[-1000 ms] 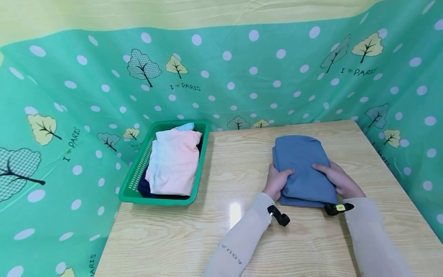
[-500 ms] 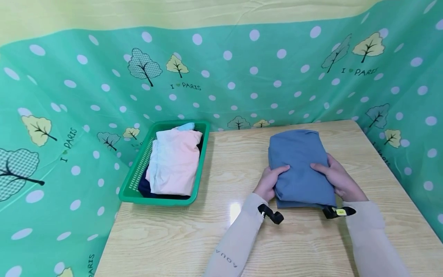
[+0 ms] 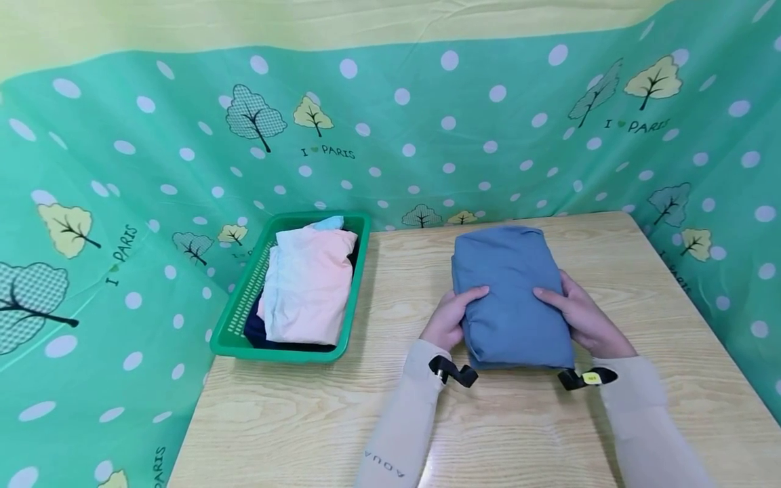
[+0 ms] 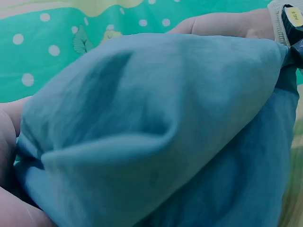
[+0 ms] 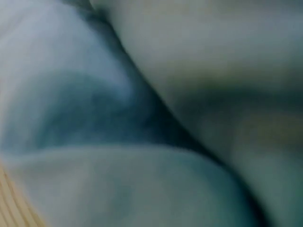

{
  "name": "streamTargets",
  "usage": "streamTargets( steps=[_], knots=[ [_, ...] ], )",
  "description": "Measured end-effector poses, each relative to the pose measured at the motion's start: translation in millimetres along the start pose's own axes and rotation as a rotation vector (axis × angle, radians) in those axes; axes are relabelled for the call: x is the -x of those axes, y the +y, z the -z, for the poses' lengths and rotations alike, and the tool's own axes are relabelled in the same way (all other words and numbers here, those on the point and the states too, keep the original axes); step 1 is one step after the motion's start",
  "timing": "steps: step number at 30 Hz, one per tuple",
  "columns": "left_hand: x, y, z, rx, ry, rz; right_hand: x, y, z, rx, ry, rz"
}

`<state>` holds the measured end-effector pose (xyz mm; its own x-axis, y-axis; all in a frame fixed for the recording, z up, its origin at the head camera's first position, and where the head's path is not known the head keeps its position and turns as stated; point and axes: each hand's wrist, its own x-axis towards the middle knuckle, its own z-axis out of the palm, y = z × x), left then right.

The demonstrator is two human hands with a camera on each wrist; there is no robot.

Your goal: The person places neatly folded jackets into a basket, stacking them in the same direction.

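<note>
A folded blue garment (image 3: 512, 298) is held between both hands over the right half of the table. My left hand (image 3: 450, 318) grips its left side, thumb on top and the other fingers hidden beneath. On the opposite side my right hand (image 3: 588, 318) grips the cloth the same way, thumb lying across the upper face. Folds of the blue garment (image 4: 142, 118) fill the left wrist view, with part of the left hand (image 4: 14, 156) at its left edge. The right wrist view is blurred and shows mostly cloth close up.
To the left on the wooden table (image 3: 293, 407) stands a green plastic basket (image 3: 356, 298). Inside it lies a folded pink and pale-blue garment (image 3: 311, 285) over dark navy cloth (image 3: 256, 329). A green dotted curtain (image 3: 415, 135) hangs along the back and both sides.
Both hands have carried the folded blue garment leftward across the table, and its far edge has shifted slightly toward the back. The basket and its contents have stayed put.
</note>
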<state>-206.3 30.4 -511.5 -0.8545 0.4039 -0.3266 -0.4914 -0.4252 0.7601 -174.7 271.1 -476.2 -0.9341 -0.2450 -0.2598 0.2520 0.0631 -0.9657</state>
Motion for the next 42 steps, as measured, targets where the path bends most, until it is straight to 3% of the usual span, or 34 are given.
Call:
streamTargets(
  steps=[9,13,24,42],
  knots=[
    [12.7,21.1,2.9,-0.221,0.029,-0.069,-1.6,-1,-13,-0.039,-0.035,0.003],
    [15.2,27.7,7.0,-0.273,0.032,-0.074,-1.7,-1,-17,-0.051,-0.068,0.01],
    [31.5,53.2,19.7,-0.395,0.032,-0.086,-5.4,-3,-28,0.07,-0.203,0.044],
    [73.6,100.2,42.3,-0.58,0.033,-0.122,-19.4,-20,-56,0.213,-0.246,0.096]
  ],
)
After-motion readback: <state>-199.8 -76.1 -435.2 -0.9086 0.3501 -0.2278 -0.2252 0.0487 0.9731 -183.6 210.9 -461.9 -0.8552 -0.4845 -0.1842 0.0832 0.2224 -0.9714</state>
